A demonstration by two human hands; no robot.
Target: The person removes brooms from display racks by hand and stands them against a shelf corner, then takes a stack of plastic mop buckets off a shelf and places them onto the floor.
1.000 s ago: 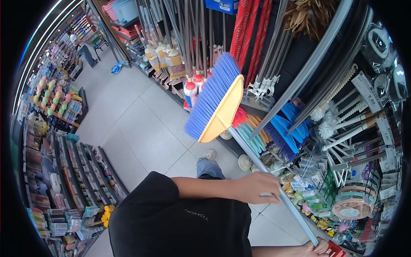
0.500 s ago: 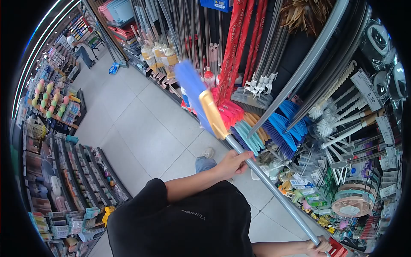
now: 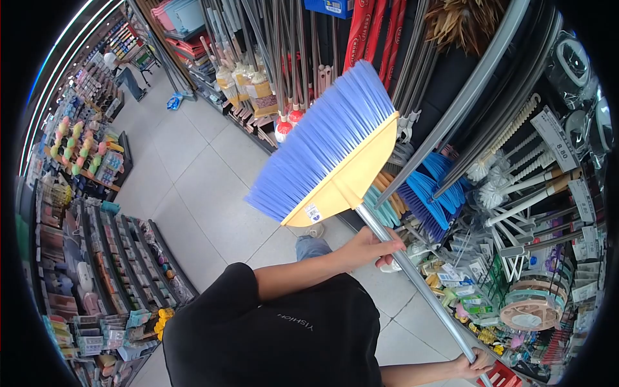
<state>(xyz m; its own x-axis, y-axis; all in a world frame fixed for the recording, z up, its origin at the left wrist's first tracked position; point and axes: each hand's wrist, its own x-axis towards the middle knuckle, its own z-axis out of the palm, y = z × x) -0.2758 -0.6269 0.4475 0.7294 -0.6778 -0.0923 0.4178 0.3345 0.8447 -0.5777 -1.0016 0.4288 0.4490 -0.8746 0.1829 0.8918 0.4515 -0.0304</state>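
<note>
A broom (image 3: 358,174) with blue-violet bristles and a yellow head is held up off the floor, its wide side facing the camera. My left hand (image 3: 376,248) is round the grey metal handle just below the yellow head, the thumb lying over it. Lower on the same handle, near the bottom right, my right hand (image 3: 475,364) is closed round the pole. A small sticker shows on the yellow part. Behind the broom head, blue brooms (image 3: 438,187) and teal ones hang on the rack.
Poles, mops and brushes fill the rack ahead and to the right, with a price tag (image 3: 554,138). Shelves of small goods (image 3: 122,258) stand on the left. Grey floor tiles (image 3: 200,187) run between. Far up the aisle a person (image 3: 126,74) stands.
The broom head has turned from edge-on to its broad side, so its bristles now spread across the view. My left hand has shifted slightly right with the handle, still holding it.
</note>
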